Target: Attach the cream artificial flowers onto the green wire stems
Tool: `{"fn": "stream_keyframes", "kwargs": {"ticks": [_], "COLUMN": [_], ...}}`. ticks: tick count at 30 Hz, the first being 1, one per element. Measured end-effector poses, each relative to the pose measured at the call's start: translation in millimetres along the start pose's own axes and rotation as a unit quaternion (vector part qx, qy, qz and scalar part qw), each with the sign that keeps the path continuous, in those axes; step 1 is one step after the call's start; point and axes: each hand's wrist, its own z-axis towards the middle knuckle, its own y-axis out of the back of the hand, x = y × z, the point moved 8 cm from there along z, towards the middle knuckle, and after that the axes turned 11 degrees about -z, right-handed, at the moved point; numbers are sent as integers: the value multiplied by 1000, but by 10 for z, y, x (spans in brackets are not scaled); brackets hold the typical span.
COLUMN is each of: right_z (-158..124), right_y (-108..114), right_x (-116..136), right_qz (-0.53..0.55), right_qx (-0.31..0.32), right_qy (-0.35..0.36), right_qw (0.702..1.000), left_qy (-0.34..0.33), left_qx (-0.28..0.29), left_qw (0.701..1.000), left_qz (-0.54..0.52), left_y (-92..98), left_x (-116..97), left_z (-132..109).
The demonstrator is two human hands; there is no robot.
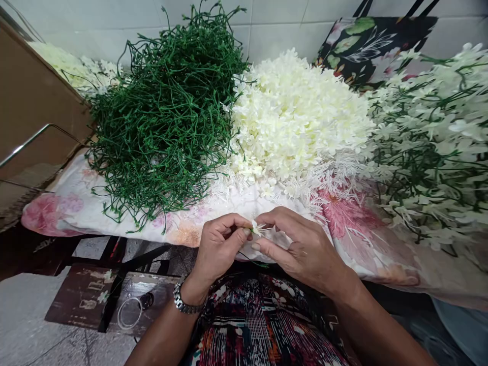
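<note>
Now the left hand (219, 246) pinches a green stem (251, 231) between closed fingers; the right hand (310, 249), fingers parted, is at a white flower (255, 227).

At centre, the left hand (219, 246) hides part of a green stem (251, 230); how it meets the white flower (255, 231) is too small to tell. The bottom edge cuts both forearms (381, 320), the right edge the stemmed flowers (438, 132), the left edge the cardboard box (34, 91).

Black floral fabric (362, 46) sits by a tiled wall (276, 38).
</note>
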Motion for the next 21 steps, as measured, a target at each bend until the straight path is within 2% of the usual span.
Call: {"fn": "stream_keyframes", "kwargs": {"ticks": [7, 21], "right_z": [-3, -6], "right_y": [4, -6], "right_x": [24, 87], "right_qz": [14, -46], "right_qx": [16, -57], "right_qy": [1, 41], "right_qw": [1000, 996], "left_qy": [-6, -49], "left_qx": [10, -7], "left_qw": [999, 997], "left_qz": [-35, 62], "left_y": [-13, -29], "left_x": [3, -108], "left_z": [1, 4]}}
